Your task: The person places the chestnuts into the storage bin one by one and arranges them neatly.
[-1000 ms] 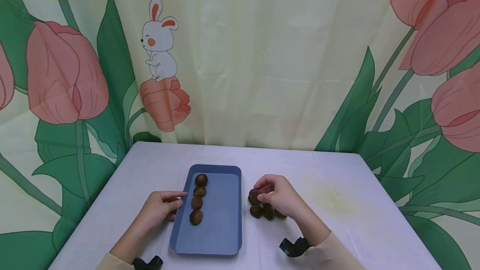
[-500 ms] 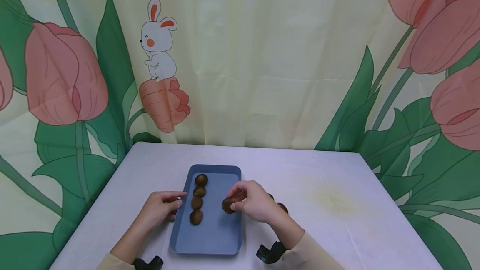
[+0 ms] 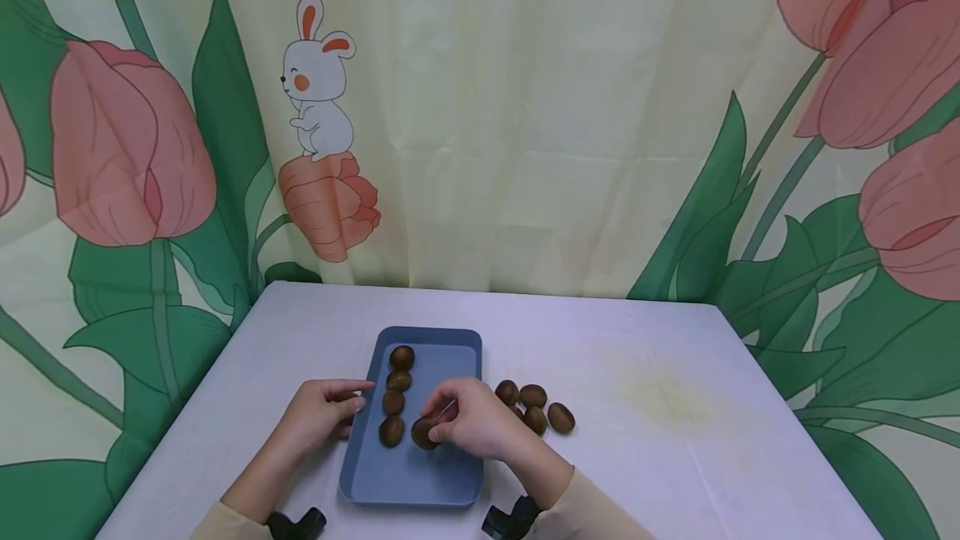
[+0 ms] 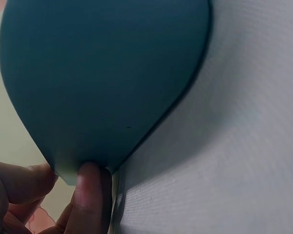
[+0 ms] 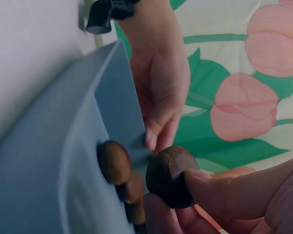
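Observation:
A blue tray (image 3: 412,486) stands on the table in the head view, with several brown chestnuts (image 3: 393,402) in a line along its left side. My left hand (image 3: 322,415) holds the tray's left edge; in the left wrist view, the fingertips (image 4: 90,183) lie against its wall. My right hand (image 3: 480,419) is over the tray, pinching a chestnut (image 3: 423,433) between thumb and fingers. That chestnut is just right of the line's near end. Close up in the right wrist view, the pinched chestnut (image 5: 171,175) shows a paler patch on its dark shell.
A loose group of several chestnuts (image 3: 534,396) lies on the white-covered table (image 3: 637,473), right of the tray. Behind the table hangs a curtain (image 3: 525,148) printed with tulips and a rabbit.
My right hand has picked a chestnut from the group on the right and carried it left, over the tray. The left hand has stayed at the tray's edge.

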### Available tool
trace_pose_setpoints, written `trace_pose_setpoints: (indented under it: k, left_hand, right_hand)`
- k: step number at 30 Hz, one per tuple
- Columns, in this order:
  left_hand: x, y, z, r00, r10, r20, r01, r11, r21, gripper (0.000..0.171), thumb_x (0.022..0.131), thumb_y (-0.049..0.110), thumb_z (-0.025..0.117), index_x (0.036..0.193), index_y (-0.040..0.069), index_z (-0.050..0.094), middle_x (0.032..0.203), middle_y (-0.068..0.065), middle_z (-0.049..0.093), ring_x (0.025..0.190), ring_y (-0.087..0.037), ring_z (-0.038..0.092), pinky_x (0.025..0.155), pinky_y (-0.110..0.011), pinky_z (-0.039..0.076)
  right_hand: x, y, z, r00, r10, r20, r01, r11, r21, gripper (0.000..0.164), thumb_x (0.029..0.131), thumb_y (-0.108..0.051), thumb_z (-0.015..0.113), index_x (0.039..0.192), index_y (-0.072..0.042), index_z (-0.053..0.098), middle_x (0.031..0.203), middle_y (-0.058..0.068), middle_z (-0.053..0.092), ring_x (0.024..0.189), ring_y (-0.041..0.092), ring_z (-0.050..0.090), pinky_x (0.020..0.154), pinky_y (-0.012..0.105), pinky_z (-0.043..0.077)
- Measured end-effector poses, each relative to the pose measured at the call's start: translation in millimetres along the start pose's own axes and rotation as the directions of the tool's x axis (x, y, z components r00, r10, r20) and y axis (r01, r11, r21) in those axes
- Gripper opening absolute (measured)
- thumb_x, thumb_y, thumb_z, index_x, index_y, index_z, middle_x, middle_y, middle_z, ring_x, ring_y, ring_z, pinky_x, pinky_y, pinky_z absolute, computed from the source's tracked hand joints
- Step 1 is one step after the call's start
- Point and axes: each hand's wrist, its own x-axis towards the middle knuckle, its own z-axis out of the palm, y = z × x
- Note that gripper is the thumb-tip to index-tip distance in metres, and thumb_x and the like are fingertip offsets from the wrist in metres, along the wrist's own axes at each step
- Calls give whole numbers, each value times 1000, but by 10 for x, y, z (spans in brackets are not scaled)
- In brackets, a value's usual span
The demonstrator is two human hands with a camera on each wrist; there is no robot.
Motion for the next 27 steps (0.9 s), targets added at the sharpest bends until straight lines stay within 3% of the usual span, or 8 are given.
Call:
trace_pose_setpoints:
  k: [16,27]
  left_hand:
    - [11,-23,0,1000,11,6,-11,1000,-1,29,99,4,73,127,8,80,120,-16,77,80,-16,69,65,-30,62]
    - [18,-15,-5,1000,0,9,0,1000,-6,29,100,5,73,127,9,80,121,-16,77,81,-16,69,66,-31,62]
  right_hand:
    - [5,44,357,1000,0,14,0,1000,25,25,79,11,86,87,-10,75,73,-4,69,66,5,62,64,21,52]
    - [47,45,460,1000,4,15,-4,1000,-3,21,82,4,89,85,-11,75,73,-5,69,68,4,63,66,21,52]
